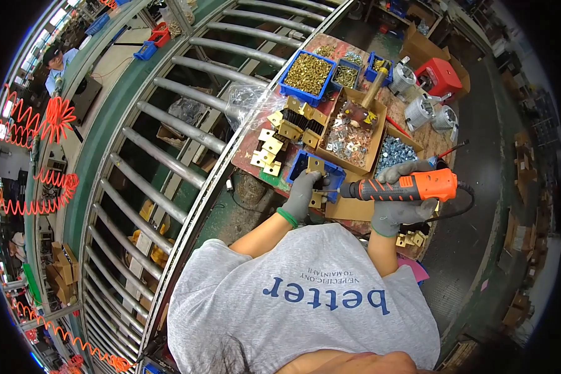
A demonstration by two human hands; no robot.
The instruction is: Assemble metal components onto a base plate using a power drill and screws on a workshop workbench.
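My left hand (301, 198), in a grey glove with a green cuff, is closed on a brass-coloured bracket (316, 164) over a small blue bin (335, 176). Its fingertips are partly hidden, as is part of the bracket. Gripped in my right hand (396, 216), also gloved in grey, is an orange and black power screwdriver (408, 187). The tool lies roughly level, its black nose pointing left toward the bin, and a dark cable trails from its rear end. Loose brass-coloured plates (270, 151) lie left of the bin, with stacked brackets (299, 119) beyond it.
A cardboard box (344, 164) holds washers; bluish fasteners (394, 154) lie beside it. A blue bin (300, 93) of gold-coloured fasteners stands farther back. Grey ribbed parts (421, 112) and a red box (439, 78) are at right. A roller conveyor (173, 154) borders the left; a person (57, 67) is beyond.
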